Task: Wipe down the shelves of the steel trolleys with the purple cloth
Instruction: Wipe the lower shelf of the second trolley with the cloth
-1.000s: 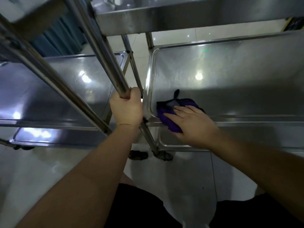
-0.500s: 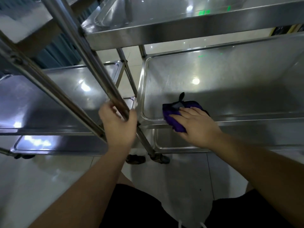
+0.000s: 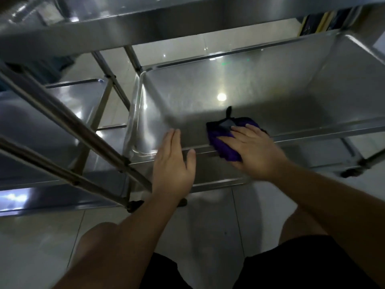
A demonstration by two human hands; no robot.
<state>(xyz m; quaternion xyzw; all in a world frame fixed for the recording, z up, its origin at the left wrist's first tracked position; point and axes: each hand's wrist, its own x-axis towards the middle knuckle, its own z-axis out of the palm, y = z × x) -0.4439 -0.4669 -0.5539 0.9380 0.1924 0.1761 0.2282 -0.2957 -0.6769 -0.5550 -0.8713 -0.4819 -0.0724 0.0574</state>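
My right hand (image 3: 253, 152) presses the crumpled purple cloth (image 3: 224, 142) flat-fingered on the middle steel trolley shelf's (image 3: 270, 97) near rim; my left hand (image 3: 173, 161) hovers wide. Next, sweep toward frame right.

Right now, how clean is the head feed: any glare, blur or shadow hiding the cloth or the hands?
Head view: round lamp glare on the middle shelf, clear of the purple cloth; shadow darkens the shelf's near strip around the cloth; left hand and left trolley posts slightly smeared; right hand readable; wide-angle bending at the edges.
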